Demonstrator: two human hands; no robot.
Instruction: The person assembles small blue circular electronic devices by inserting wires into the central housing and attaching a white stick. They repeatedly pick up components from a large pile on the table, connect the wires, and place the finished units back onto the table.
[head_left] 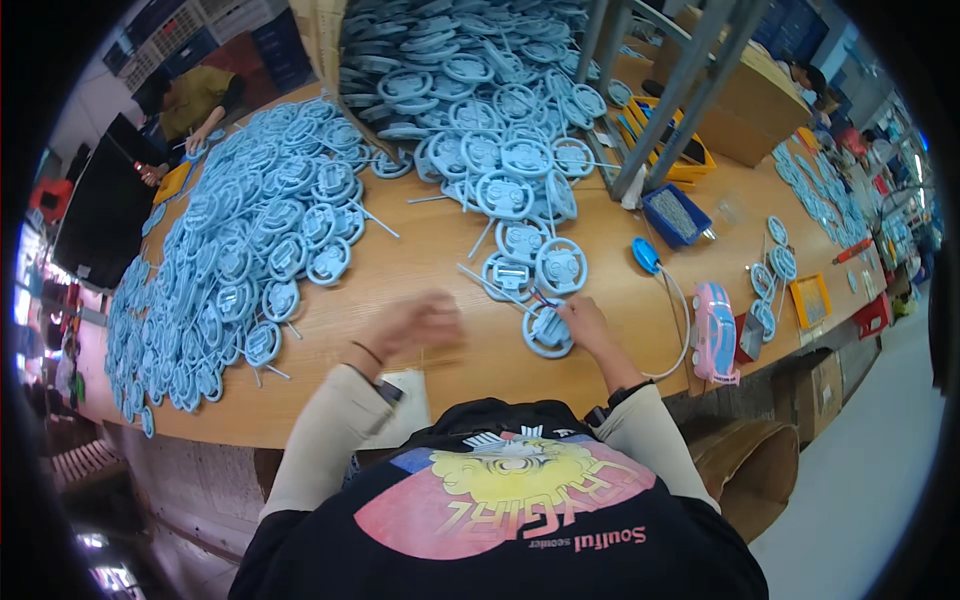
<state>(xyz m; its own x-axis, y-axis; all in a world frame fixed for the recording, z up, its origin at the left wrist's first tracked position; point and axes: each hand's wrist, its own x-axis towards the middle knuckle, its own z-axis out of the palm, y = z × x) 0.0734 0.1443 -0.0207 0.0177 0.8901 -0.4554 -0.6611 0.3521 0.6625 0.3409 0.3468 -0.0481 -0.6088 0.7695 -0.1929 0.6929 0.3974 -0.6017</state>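
A light blue toy steering wheel [546, 349] lies on the wooden table before me, with thin wires at its top edge. My right hand [585, 322] grips its right side, the fingers bent over the rim. To the left, my left hand [424, 322] is over the table, apart from the wheel. Motion smears its fingers, so whether they hold anything cannot be made out. Just beyond the gripped wheel lie two more, a wheel with an open back [507, 277] and a closed one [561, 266].
A heap of blue wheels [270, 220] covers the left table; another heap [480, 100] rises at the back. Right of me are a blue bin of small parts [676, 215], a blue corded device [646, 255] and a pink-and-blue toy car [714, 335]. Metal posts [690, 100] stand behind.
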